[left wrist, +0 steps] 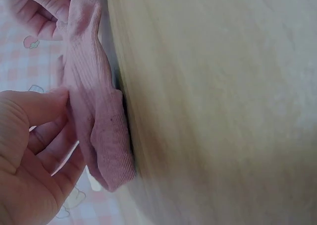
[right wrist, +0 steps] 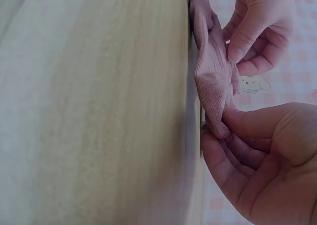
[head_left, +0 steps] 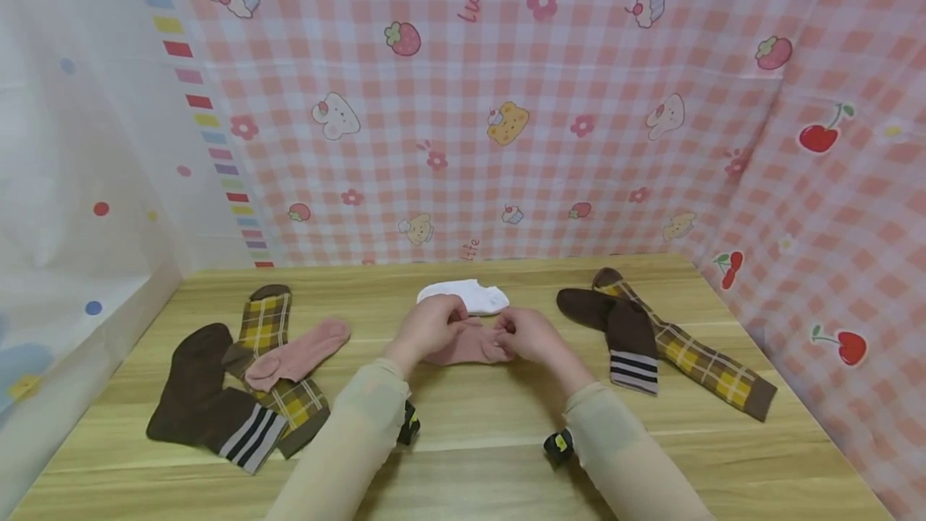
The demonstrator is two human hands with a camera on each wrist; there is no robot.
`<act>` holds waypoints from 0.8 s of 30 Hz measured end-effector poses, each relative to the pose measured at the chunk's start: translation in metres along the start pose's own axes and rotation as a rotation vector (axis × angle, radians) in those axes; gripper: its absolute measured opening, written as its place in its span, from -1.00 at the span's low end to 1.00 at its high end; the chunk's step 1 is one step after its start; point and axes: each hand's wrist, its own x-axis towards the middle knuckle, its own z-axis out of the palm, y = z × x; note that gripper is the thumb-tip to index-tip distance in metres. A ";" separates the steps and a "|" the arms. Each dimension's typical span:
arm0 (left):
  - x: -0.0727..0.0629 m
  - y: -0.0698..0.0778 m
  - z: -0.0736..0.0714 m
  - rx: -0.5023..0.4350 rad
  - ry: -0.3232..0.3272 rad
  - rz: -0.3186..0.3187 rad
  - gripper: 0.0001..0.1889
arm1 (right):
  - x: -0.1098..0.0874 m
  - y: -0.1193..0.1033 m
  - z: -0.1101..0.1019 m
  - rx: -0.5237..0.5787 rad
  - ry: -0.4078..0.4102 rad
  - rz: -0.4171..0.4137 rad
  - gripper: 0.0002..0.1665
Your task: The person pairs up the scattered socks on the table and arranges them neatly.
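A pink ribbed ankle sock (head_left: 472, 346) lies at the middle of the table, with both hands on it. My left hand (head_left: 428, 328) pinches its upper edge between thumb and fingers toward the sock's left end. At the other end, my right hand (head_left: 534, 336) grips the fabric; in the right wrist view the thumb and fingers of that hand (right wrist: 270, 158) close round the sock's tip (right wrist: 218, 128). Just behind the hands lies a white low-cut sock (head_left: 463, 293), its near edge partly covered by them.
On the left, a brown striped-cuff sock (head_left: 195, 392), a yellow plaid sock (head_left: 262, 324) and another pink sock (head_left: 300, 354) overlap. To the right, a second brown sock (head_left: 631, 336) crosses a plaid sock (head_left: 712, 364). A pink checked cloth (head_left: 463, 167) hangs behind the wooden table (head_left: 477, 441).
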 end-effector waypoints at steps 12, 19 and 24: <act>-0.004 -0.006 -0.001 0.009 -0.025 0.005 -0.91 | 0.005 0.000 0.002 -0.005 -0.013 0.050 -0.96; -0.011 -0.007 -0.005 -0.001 -0.020 -0.020 -0.90 | 0.010 0.002 0.006 -0.023 0.017 0.037 -0.93; -0.018 -0.009 -0.008 -0.002 0.002 -0.019 -0.88 | 0.012 0.000 0.006 -0.033 0.029 0.033 -0.94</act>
